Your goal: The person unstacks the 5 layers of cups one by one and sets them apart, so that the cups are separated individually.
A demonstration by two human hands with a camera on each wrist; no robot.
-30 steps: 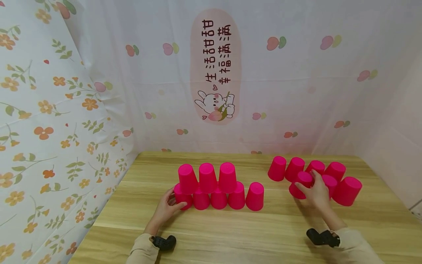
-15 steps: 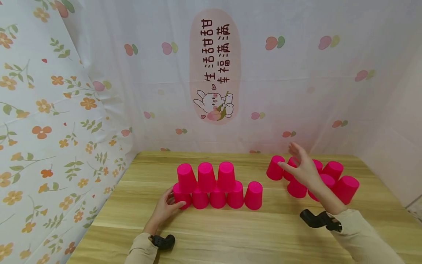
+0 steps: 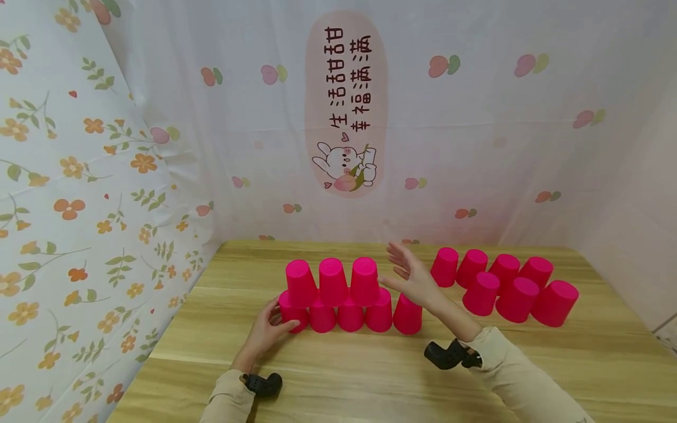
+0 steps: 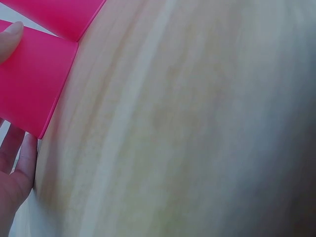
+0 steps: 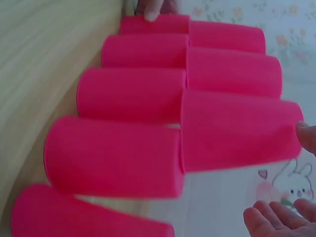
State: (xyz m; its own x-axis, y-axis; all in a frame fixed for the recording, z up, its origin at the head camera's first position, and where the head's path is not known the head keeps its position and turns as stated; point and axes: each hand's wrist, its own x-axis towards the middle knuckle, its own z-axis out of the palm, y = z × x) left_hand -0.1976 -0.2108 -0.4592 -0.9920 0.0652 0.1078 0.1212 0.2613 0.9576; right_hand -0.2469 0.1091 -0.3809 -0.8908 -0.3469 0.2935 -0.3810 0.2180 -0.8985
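Observation:
Upside-down pink plastic cups stand in a row on the table, the leftmost one gripped by my left hand with thumb in front and fingers behind. Three more cups rest on top of that row. My right hand, fingers spread and holding nothing, hovers to the right of the rightmost upper cup. In the right wrist view its thumb is close to that cup's base; I cannot tell if they touch. Below the hand is the row's rightmost cup, partly hidden. The left wrist view shows the left thumb against the gripped cup.
Several more pink cups stand upside down at the right of the wooden table. A printed white curtain hangs behind the table, and a flowered cloth is at the left.
My right hand has left the cups on the right, lifted, and moved left to the upper cups, carrying nothing. My left hand has stayed on its cup.

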